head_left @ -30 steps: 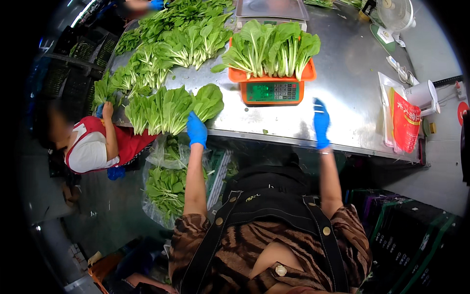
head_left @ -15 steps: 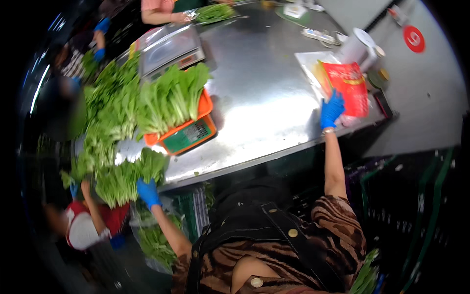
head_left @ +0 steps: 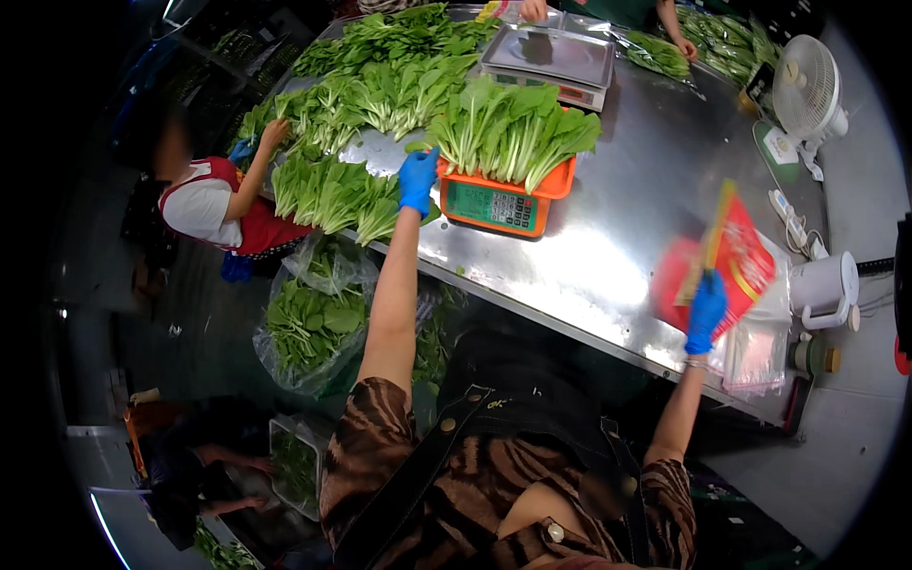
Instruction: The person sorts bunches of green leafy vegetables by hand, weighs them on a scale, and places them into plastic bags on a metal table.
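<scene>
My right hand [head_left: 706, 313], in a blue glove, is closed on a red plastic bag [head_left: 739, 255] and holds it above the right side of the metal table. The bag's left part is smeared by motion. My left hand [head_left: 418, 180], also blue-gloved, is at the left corner of an orange scale [head_left: 556, 180], beside the stalks. Its fingers look partly spread, with nothing plainly gripped. Leafy greens [head_left: 513, 133] lie in a row across the scale, stalks toward me. The scale's green panel with keys faces me.
More greens [head_left: 328, 195] cover the table's left side. Behind stands a second scale [head_left: 551, 57]. To the right are clear bags [head_left: 760, 351], a white jug [head_left: 825, 290], a power strip [head_left: 788, 218] and a fan [head_left: 806, 85]. A person in a red apron [head_left: 266, 228] works at left.
My left hand has moved from the loose greens to the orange scale's corner. The red bag, lying under my right hand before, is now lifted and tilted in it. The view has turned.
</scene>
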A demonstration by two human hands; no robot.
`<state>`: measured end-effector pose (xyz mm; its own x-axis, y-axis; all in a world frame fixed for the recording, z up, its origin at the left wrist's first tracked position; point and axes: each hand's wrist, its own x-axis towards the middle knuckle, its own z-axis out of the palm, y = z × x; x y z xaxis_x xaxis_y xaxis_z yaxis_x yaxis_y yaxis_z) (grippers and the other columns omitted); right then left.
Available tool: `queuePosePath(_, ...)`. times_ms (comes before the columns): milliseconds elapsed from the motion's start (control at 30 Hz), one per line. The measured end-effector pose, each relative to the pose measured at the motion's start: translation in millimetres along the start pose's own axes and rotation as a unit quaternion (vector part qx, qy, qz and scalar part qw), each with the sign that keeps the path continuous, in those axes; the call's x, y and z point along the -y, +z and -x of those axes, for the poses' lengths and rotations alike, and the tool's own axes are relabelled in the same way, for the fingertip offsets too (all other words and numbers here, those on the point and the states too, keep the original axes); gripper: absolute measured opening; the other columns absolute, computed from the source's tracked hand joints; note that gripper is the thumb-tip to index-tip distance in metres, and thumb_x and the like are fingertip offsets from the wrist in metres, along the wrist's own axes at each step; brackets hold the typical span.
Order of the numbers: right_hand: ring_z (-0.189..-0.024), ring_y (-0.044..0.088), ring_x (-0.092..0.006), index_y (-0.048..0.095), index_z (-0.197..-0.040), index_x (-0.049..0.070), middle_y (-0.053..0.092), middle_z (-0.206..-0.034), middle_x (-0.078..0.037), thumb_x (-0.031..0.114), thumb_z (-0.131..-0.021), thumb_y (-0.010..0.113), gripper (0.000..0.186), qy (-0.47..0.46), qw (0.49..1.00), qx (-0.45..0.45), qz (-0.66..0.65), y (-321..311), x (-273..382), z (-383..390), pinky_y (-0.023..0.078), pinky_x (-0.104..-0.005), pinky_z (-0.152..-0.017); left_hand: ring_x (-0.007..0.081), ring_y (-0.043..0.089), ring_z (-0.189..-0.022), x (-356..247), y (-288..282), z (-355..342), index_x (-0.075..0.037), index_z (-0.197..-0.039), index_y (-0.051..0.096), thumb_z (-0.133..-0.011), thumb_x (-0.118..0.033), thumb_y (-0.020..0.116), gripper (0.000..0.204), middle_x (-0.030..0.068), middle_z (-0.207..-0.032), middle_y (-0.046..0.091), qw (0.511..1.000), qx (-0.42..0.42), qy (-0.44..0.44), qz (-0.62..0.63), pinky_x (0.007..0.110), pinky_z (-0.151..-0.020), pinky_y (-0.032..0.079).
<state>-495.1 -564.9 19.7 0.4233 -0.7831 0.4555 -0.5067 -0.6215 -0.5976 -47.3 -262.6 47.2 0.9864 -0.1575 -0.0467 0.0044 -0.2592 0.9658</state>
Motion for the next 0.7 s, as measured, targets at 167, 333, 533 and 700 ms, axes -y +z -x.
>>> queuePosePath(167,-0.07,0.056,-0.0263,0.054,-0.1,0.004,0.056,-0.084,-0.014,0.026,-0.078,0.055,0.03,-0.028,0.983,0.183,0.005,93.0,65.6,32.1,0.044,-0.033,-0.061,0.0356,0.058,-0.072,8.2,21.9,-38.3,0.002,-0.072,0.061,-0.06,-0.035,0.065,0.039,0.024,-0.075,0.058,0.935,-0.01,0.061,-0.35,0.041,-0.067,0.046)
queuePosePath(333,-0.067,0.054,-0.0186,0.054,-0.102,0.003,0.057,-0.085,-0.011,0.026,-0.076,0.06,0.036,0.059,0.973,0.168,-0.148,101.3,106.8,32.6,0.044,-0.0297,-0.062,0.0366,0.056,-0.068,12.6,29.7,-31.6,-0.002,-0.069,0.057,-0.059,-0.024,0.064,0.025,0.0207,-0.071,0.058,0.97,0.019,0.097,-0.224,0.042,-0.061,0.044)
queuePosePath(533,-0.073,0.055,-0.0131,0.055,-0.102,0.0,0.059,-0.089,-0.01,0.023,-0.079,0.059,0.034,0.059,0.936,0.188,-0.29,133.2,176.2,-4.6,0.044,-0.0248,-0.064,0.0395,0.053,-0.079,2.3,39.6,-15.5,-0.002,-0.082,0.054,-0.063,-0.014,0.058,0.023,0.024,-0.081,0.056,0.939,0.015,0.155,-0.308,0.042,-0.067,0.043)
queuePosePath(700,-0.079,0.053,-0.0129,0.047,-0.109,-0.004,0.054,-0.1,-0.009,0.029,-0.08,0.057,0.046,0.175,0.841,0.24,-0.452,179.0,200.4,-42.3,0.044,-0.0238,-0.064,0.0242,0.057,-0.062,10.1,15.7,-42.9,0.0,-0.082,0.056,-0.067,-0.026,0.064,0.031,0.0121,-0.072,0.058,0.99,0.112,0.026,-0.087,0.034,-0.055,0.046)
